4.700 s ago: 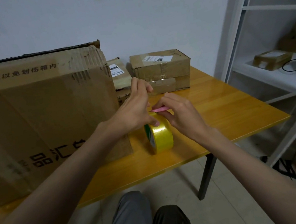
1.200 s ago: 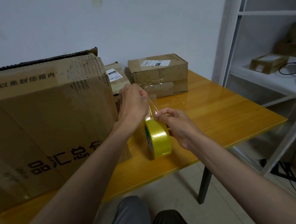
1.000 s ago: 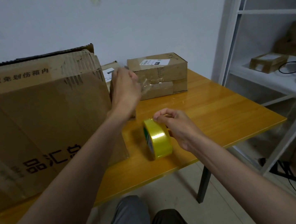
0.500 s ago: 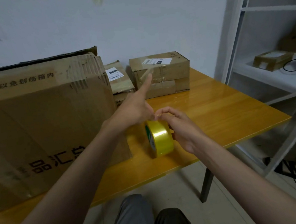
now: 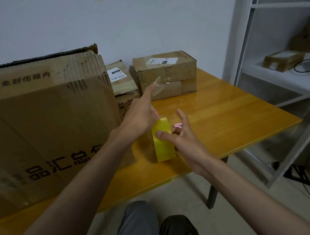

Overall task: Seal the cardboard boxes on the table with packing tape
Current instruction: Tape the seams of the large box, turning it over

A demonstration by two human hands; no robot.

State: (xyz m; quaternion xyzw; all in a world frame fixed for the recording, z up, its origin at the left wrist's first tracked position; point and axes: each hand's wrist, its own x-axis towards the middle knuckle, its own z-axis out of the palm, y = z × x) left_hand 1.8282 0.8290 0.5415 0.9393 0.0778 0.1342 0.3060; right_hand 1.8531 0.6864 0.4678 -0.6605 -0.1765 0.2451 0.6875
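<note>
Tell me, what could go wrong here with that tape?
The strip stuck to the left hand's fingertip hangs loose and might fold onto itself. The roll stands on edge, steadied only by the right hand's thumb, so it may roll or tip. The pink cutter behind it could get knocked.

right hand (image 5: 182, 139) | fingers opened | pink object (image 5: 177, 124) uncovered behind tape roll (image 5: 162, 140)

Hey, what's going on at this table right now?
A person is getting ready to tape boxes. The yellow tape roll stands on edge on the table, with the right hand open and its thumb resting on the roll. The left hand reaches forward, index finger out with a clear strip of tape stuck at its tip, toward the small box. A big box stands to the left. A small pink thing lies behind the roll.
</note>
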